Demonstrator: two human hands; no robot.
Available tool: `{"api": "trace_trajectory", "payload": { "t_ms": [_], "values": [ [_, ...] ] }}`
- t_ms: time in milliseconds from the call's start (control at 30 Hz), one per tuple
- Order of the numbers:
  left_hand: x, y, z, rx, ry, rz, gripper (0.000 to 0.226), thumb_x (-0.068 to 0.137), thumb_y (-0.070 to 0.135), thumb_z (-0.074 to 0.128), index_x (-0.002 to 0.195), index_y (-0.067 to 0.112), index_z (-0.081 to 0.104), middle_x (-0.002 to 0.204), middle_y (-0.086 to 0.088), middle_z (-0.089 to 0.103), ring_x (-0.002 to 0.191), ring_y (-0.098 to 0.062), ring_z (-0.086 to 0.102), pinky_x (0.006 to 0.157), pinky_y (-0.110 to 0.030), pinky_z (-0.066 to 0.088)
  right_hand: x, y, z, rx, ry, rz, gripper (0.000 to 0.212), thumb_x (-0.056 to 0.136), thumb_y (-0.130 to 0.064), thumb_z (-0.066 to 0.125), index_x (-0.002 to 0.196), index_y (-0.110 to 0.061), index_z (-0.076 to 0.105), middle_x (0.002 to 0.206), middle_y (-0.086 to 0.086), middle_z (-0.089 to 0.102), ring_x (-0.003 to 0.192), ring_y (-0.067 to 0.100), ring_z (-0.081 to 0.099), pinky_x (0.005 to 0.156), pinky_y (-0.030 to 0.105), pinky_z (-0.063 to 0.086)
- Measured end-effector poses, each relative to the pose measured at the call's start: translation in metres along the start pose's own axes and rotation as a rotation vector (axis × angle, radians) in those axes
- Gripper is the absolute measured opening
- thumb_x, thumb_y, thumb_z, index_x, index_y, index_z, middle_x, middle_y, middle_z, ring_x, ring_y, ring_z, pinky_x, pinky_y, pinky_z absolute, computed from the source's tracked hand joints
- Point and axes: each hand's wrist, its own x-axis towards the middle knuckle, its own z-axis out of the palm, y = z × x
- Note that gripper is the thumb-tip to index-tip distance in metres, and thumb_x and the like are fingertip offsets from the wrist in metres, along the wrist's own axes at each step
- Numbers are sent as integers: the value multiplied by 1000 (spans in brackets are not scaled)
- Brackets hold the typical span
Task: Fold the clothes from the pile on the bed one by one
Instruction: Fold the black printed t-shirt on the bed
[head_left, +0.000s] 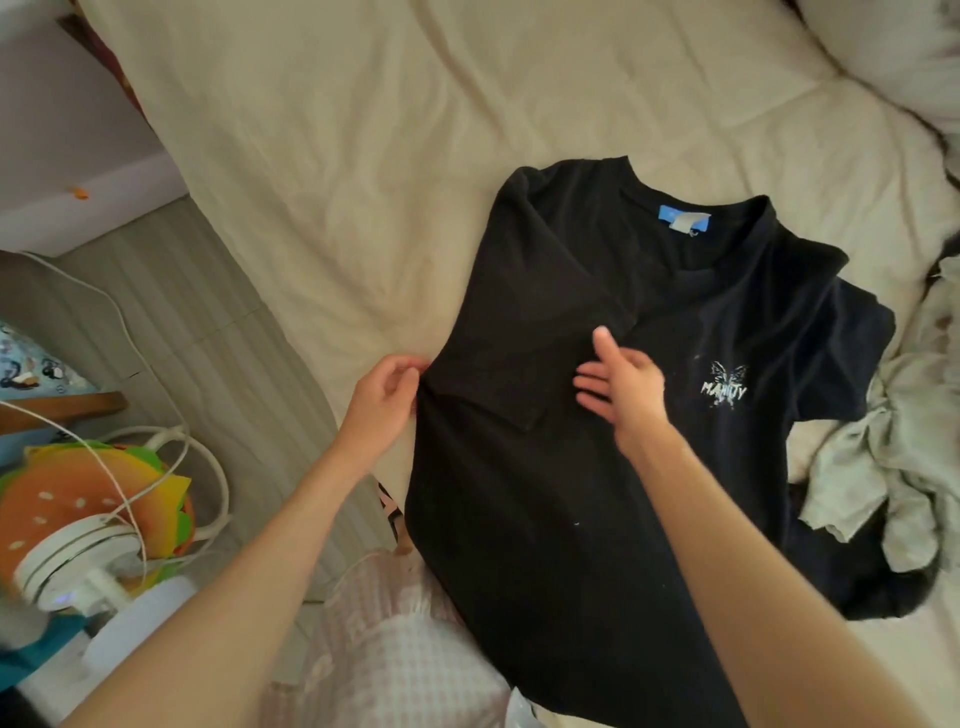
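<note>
A black T-shirt (550, 499) with a white butterfly print and a blue neck label lies spread on the cream bed sheet (332, 171). Its left side and sleeve are folded inward over the chest. My left hand (382, 397) pinches the shirt's left folded edge with curled fingers. My right hand (621, 387) rests flat on the folded sleeve at the chest, fingers straight. A pile of crumpled pale green and dark clothes (893, 447) lies at the right, touching the shirt's right sleeve.
A white pillow or duvet (893, 52) lies at the top right. Left of the bed is the floor, with a burger-shaped cushion (83, 499), a white fan-like device (78, 556) and white cables (208, 467). A pink checked garment (395, 649) is below.
</note>
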Motion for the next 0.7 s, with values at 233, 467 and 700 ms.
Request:
{"api": "trace_trajectory", "payload": {
  "t_ms": [233,467,700],
  "values": [
    [7,13,11,261,24,14,30,89,26,63,114,15,52,108,6,56,102,-10,55,85,-20,41,-20,35,21,-60,-151,132,22,85,-23,70,80,-17,49,82,2,58,72,13,56,62,24,46],
    [-31,24,48,1022,294,611,30,84,9,63,111,5,53,112,-16,53,101,-31,54,80,-39,48,-30,53,-7,22,-212,85,7,94,-19,58,88,-16,59,80,3,66,70,13,64,66,25,55],
    [-32,22,140,1485,-220,486,60,99,39,36,150,26,9,159,-4,-7,145,-28,-11,115,-53,3,14,57,-133,11,198,-174,10,95,-18,51,87,-21,57,80,2,65,68,11,60,67,27,51]
  ]
}}
